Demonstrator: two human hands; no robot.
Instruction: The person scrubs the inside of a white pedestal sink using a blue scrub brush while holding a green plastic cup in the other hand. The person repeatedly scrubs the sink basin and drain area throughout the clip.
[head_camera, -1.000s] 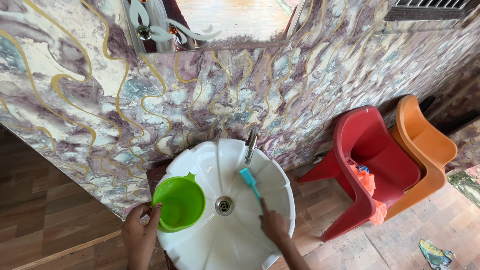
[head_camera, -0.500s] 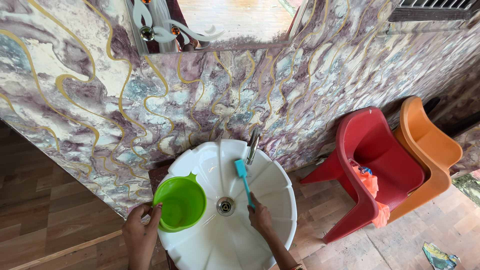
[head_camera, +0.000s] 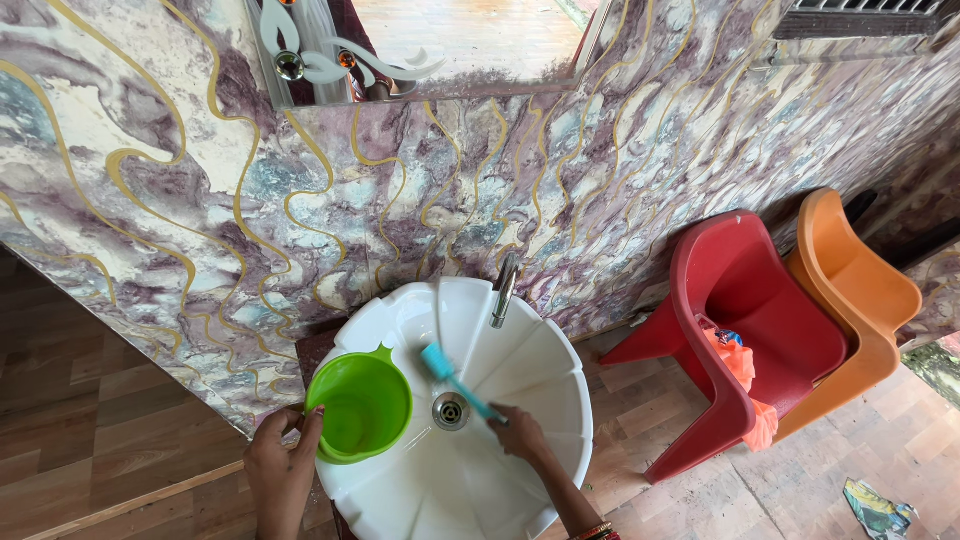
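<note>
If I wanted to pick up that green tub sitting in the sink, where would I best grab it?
Probably by the rim of the green tub, from above on the near left side, where the left hand already holds it. The open top leaves the rim edge free, and the sink wall and the right hand's blue brush crowd the other side.

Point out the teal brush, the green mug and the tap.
teal brush (head_camera: 436, 361): head view, on its bristle head.
green mug (head_camera: 360, 406): head view, on its inner wall.
tap (head_camera: 504, 288): head view, on the metal spout.
</note>
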